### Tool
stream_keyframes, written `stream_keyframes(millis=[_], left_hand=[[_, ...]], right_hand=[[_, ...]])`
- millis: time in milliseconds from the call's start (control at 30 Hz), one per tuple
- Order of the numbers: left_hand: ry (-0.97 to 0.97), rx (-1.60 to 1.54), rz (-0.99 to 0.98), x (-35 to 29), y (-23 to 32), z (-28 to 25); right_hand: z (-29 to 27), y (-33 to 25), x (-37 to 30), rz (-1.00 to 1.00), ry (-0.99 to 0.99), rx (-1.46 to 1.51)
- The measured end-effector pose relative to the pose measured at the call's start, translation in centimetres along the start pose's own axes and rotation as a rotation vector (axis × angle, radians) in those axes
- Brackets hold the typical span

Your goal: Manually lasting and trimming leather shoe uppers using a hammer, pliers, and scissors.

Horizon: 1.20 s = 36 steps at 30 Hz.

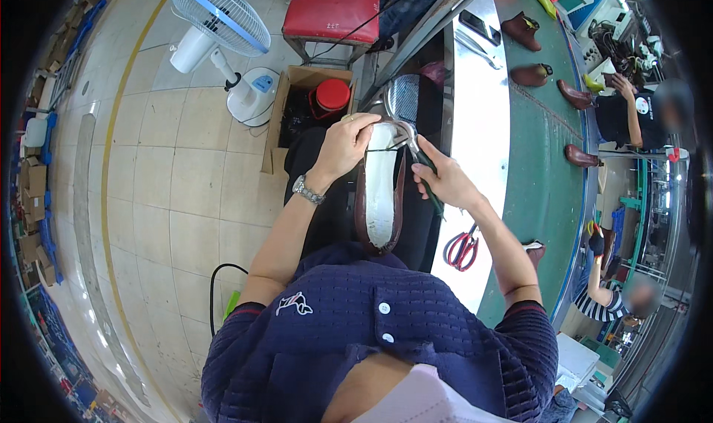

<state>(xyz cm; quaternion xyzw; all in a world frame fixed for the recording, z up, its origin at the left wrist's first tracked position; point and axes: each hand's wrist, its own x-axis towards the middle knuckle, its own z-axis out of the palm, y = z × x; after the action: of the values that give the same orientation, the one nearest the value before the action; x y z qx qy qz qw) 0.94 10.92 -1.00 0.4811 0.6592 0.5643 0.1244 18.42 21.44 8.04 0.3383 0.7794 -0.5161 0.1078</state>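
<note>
A brown leather shoe upper (360, 213) lies sole side up over my lap, with a long white insole (382, 189) facing me. My left hand (346, 147) is closed on the far end of the shoe, fingers pinching its edge. In my right hand (448, 179) is a pair of pliers (428, 167) with dark green handles. Its metal head reaches over the far right part of the shoe's rim. Whether the jaws grip the leather is too small to tell.
Red-handled pliers (462, 251) lie on the shiny metal ledge (475, 126) at right. Beyond it, a green conveyor belt (546, 126) carries several brown shoes. At left stand a fan (223, 29), a red stool (332, 8) and a cardboard box (275, 144). Two co-workers are across the belt.
</note>
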Motion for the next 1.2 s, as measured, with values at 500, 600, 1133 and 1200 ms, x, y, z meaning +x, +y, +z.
stream_keyframes(millis=[500,600,1133,1200], left_hand=[[-0.040,0.202,0.162,-0.7,-1.3,0.4],[-0.051,0.228,0.180,-0.4,-1.0,0.4],[-0.113,0.141,0.056,0.3,-0.6,0.0],[-0.011,0.131,0.147,-0.4,-1.4,-0.1]], right_hand=[[-3.1,-3.4,0.5,-0.139,-0.049,-0.466],[-2.4,-4.7,1.0,-0.293,0.168,-0.335],[-1.7,-0.9,3.7,-0.343,0.163,-0.890],[-2.4,-4.0,2.9,-0.399,0.163,-0.842]])
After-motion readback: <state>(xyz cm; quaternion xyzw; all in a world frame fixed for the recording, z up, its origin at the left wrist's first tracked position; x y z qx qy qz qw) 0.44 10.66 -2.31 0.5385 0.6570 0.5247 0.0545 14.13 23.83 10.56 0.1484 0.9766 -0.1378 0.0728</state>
